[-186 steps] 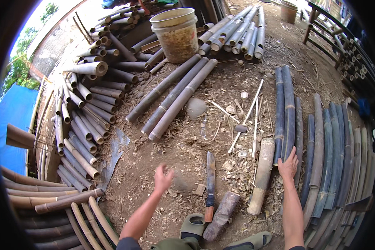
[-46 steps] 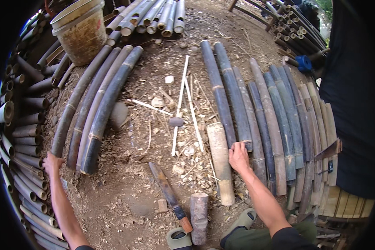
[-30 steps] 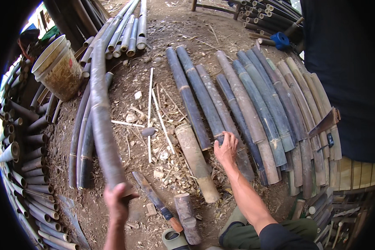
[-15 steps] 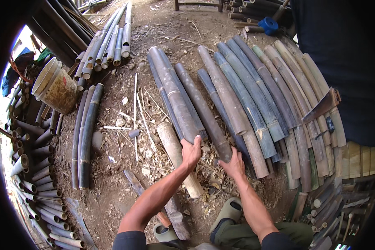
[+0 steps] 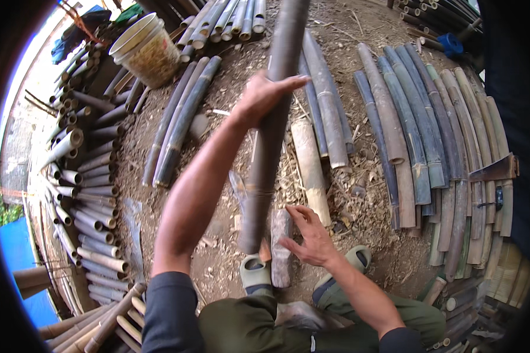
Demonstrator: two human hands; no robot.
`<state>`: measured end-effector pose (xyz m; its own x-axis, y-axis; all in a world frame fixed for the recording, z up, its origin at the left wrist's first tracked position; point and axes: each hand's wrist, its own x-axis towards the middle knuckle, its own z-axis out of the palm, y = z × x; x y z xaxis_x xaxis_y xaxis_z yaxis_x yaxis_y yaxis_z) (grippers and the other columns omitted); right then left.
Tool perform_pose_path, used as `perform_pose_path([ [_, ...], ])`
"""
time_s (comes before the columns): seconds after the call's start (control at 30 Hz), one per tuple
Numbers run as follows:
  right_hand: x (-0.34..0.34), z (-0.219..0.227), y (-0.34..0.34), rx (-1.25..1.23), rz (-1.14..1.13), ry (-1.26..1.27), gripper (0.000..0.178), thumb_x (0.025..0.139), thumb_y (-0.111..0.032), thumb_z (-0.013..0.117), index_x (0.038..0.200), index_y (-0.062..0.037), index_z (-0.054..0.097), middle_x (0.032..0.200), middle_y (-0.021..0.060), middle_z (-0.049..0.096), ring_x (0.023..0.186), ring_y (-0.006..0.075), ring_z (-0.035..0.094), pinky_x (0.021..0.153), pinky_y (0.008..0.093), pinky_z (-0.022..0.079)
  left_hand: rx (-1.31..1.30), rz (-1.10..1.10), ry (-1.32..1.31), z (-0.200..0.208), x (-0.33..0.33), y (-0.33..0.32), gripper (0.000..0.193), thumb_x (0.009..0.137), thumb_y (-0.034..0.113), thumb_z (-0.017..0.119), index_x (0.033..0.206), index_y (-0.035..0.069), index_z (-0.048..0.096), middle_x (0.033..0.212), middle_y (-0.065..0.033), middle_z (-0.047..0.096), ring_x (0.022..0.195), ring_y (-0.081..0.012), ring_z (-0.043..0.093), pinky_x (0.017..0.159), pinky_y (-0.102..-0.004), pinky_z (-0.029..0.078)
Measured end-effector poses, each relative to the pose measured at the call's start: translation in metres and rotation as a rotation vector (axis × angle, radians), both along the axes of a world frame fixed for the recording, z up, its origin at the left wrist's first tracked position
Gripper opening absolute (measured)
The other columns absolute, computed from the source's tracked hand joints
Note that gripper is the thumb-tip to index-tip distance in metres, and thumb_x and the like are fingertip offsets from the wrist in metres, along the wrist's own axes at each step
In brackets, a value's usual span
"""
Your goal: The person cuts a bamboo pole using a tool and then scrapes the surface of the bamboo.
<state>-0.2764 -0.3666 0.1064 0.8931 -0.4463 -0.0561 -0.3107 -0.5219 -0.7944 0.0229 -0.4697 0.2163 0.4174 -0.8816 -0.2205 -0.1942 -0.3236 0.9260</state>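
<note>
A dark brown bamboo pole (image 5: 266, 167) stands steeply in front of me, slightly blurred, its lower end close to my left shoe. My left hand (image 5: 264, 99) is wrapped around its upper part, the thumb lying across it. Lower down and to the right of the pole, my right hand (image 5: 311, 240) holds nothing and its fingers are apart. Beside those fingers a short, weathered wooden block (image 5: 281, 248) lies on the ground. A blade with an orange handle (image 5: 265, 252) is partly hidden behind the pole. A pale, scraped log (image 5: 310, 173) lies just beyond my right hand.
Several bamboo poles (image 5: 403, 117) lie in a row at right, with a broad-bladed knife (image 5: 493, 169) on top. More poles (image 5: 182, 126) lie at left, near a bucket (image 5: 147, 53) of shavings. Stacked bamboo (image 5: 97, 206) lines the left side. Wood chips cover the ground.
My left hand has lifted a bamboo pole off the ground and swung it upright to the left. My right hand has come off the pole it touched and opened. The view has shifted left.
</note>
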Motion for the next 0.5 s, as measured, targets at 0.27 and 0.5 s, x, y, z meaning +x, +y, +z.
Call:
perform_pose_path([
  [0.27,-0.055,-0.118,0.167,0.213,-0.262,0.544,0.119,0.072,-0.042,0.082,0.152,0.0087,0.011,0.138,0.0325,0.033,0.127,0.0486,0.041,0.105,0.0533,0.040,0.214,0.034,-0.536,0.009,0.038,0.206,0.075,0.065,0.024,0.079,0.130,-0.001,0.052,0.111,-0.0260,0.067,0.100,-0.0355,0.068,0.094,-0.0434,0.053],
  [0.5,-0.012,-0.099,0.099,-0.194,0.000,0.515,0.087,0.082,-0.026,0.072,0.148,0.0094,0.028,0.128,0.0322,0.043,0.118,0.0448,0.049,0.095,0.0521,0.049,0.564,-0.205,-0.622,-0.099,0.030,0.400,0.075,0.060,0.018,0.078,0.131,0.017,0.056,0.115,-0.0140,0.062,0.104,-0.0363,0.065,0.093,-0.0465,0.054],
])
